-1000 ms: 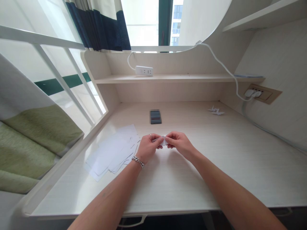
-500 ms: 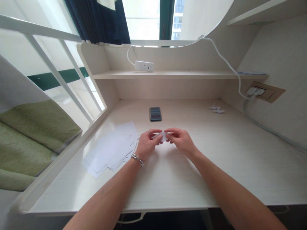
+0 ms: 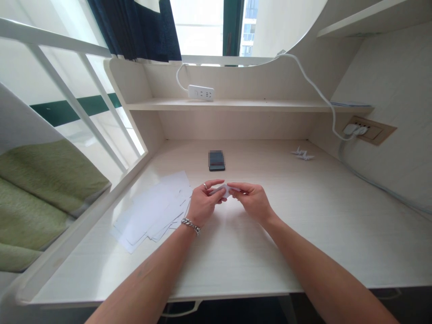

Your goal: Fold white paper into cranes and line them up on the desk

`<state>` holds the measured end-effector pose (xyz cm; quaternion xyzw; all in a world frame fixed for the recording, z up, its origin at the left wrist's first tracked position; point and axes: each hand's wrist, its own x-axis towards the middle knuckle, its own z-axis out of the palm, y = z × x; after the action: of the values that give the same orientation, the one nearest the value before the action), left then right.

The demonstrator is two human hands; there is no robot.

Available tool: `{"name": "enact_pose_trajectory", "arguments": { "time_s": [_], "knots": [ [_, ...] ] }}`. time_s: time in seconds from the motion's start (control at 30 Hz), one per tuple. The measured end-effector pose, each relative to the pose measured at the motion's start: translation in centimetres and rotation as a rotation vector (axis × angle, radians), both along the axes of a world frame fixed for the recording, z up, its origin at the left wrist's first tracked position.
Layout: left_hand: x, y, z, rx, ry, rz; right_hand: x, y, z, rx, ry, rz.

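Observation:
A small piece of folded white paper [image 3: 227, 191] is held just above the desk, between my two hands. My left hand [image 3: 205, 201] grips its left side between thumb and fingers; a ring and a chain bracelet are on that hand and wrist. On the right side, my right hand [image 3: 251, 199] pinches the paper with thumb and index finger. The fingers cover much of the paper, so its full shape is hidden. Beyond the hands lies a dark phone [image 3: 216, 160], its screen blurred. Loose white sheets [image 3: 155, 207] overlap to the left of my left hand.
Two folded paper cranes [image 3: 304, 156] stand at the back right of the desk [image 3: 236, 261]. A white power strip [image 3: 201, 92] rests on the shelf [image 3: 253, 107]. A white cable [image 3: 319, 87] hangs down to a wall socket [image 3: 373, 129]. Green cloth [image 3: 50, 193] hangs at the left.
The right thumb and index finger have shifted slightly on the paper, and the paper is tilted a little differently. The whole view has moved slightly.

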<state>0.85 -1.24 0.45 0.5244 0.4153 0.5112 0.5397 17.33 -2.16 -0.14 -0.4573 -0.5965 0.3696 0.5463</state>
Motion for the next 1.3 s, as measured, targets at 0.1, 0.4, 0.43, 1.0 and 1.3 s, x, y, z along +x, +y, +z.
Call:
{"name": "enact_pose_trajectory", "arguments": {
  "time_s": [0.1, 0.4, 0.43, 1.0, 1.3],
  "knots": [
    [0.1, -0.1, 0.1, 0.006, -0.006, 0.008, 0.0, 0.0, 0.1, 0.001, 0.022, 0.016],
    [0.2, -0.6, 0.5, 0.102, 0.048, -0.006, 0.2, 0.4, 0.5, -0.126, 0.165, 0.082],
    [0.2, -0.6, 0.5, 0.108, 0.052, -0.010, 0.2, 0.4, 0.5, -0.136, 0.173, 0.089],
    [-0.1, -0.3, 0.5, 0.050, 0.085, -0.112, 0.1, -0.4, 1.7, -0.279, 0.132, 0.173],
    [-0.3, -0.1, 0.3, 0.111, 0.096, -0.112, 0.1, -0.8, 2.3, -0.353, 0.186, 0.177]
  ]
}}
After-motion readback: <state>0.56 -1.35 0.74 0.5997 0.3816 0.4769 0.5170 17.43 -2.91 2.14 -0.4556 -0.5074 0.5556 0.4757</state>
